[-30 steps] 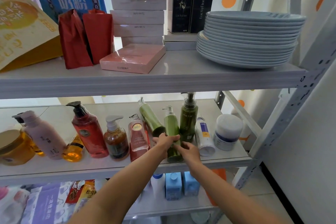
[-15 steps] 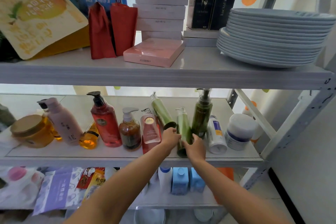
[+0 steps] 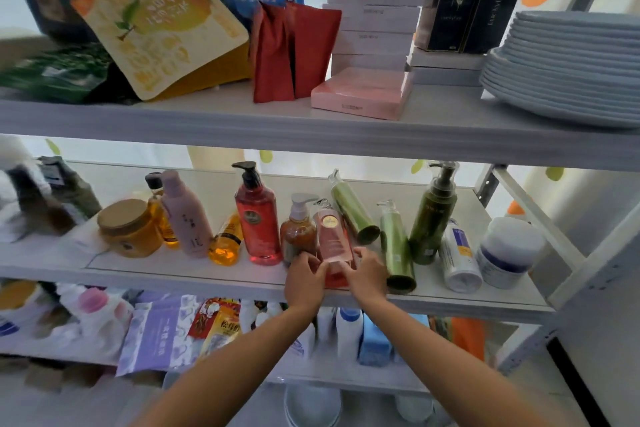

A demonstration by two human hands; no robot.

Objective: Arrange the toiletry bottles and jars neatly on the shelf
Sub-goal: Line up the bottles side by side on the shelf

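On the middle shelf (image 3: pixel 214 276) stands a row of toiletries. My left hand (image 3: pixel 304 279) and my right hand (image 3: pixel 367 276) both hold the base of a pink bottle (image 3: pixel 333 236) from either side, fingers curled round it. Left of it stand a brown pump bottle (image 3: pixel 298 230), a red pump bottle (image 3: pixel 258 218), a small orange bottle (image 3: pixel 227 241), a pale pink bottle (image 3: pixel 185 215) and an amber jar (image 3: pixel 130 229). To the right are two light green bottles (image 3: pixel 396 246) (image 3: pixel 351 210), a dark green pump bottle (image 3: pixel 433 218), a white tube (image 3: pixel 459 255) and a white jar (image 3: pixel 507 251).
The upper shelf holds snack bags (image 3: pixel 162 28), red pouches (image 3: pixel 291 48), stacked boxes (image 3: pixel 374 31) and a pile of grey plates (image 3: pixel 568 69). The lower shelf carries packets (image 3: pixel 162 333) and blue-and-white bottles (image 3: pixel 360 333). A metal shelf frame (image 3: pixel 588 263) rises at the right.
Both hands let go of the light green bottle and shifted left onto the pink bottle. The camera view swung left and downward.
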